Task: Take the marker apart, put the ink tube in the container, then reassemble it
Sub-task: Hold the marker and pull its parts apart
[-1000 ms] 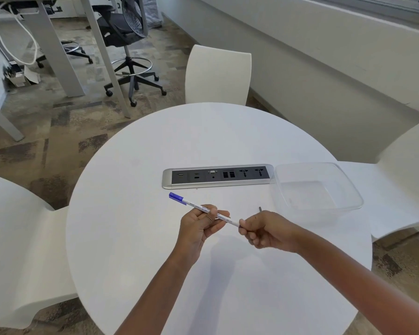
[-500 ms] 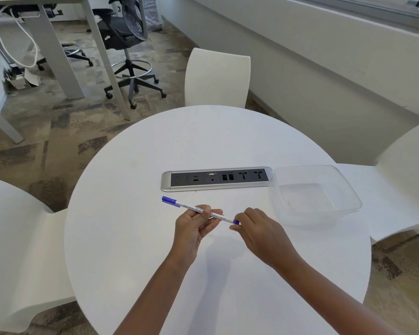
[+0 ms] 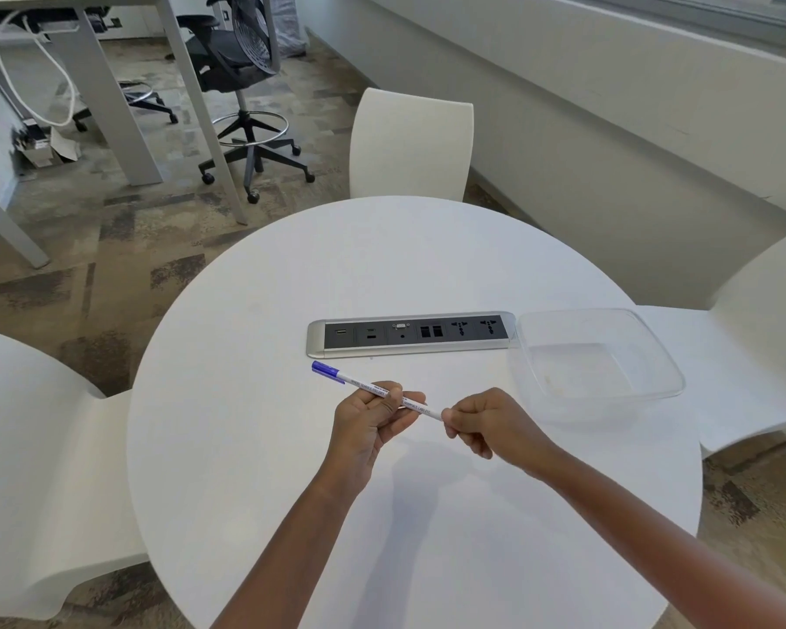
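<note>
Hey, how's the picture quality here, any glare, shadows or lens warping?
Head view: sharp and evenly lit; soft arm shadows fall on the round white table; the clear plastic container shows faint sheen, no harsh glare; wide-angle lens bows the wall ledge.

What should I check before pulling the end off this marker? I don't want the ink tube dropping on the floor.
1. Left hand grips the marker barrel firmly: ok.
2. Right hand closed on the marker's near end: ok.
3. End plug loosened or already off: cannot tell, the fingers hide it.
4. Blue cap still on the far end: ok.
5. Container open, empty and close on the right side: ok.
6. Marker held over the table, not past its edge: ok.
</note>
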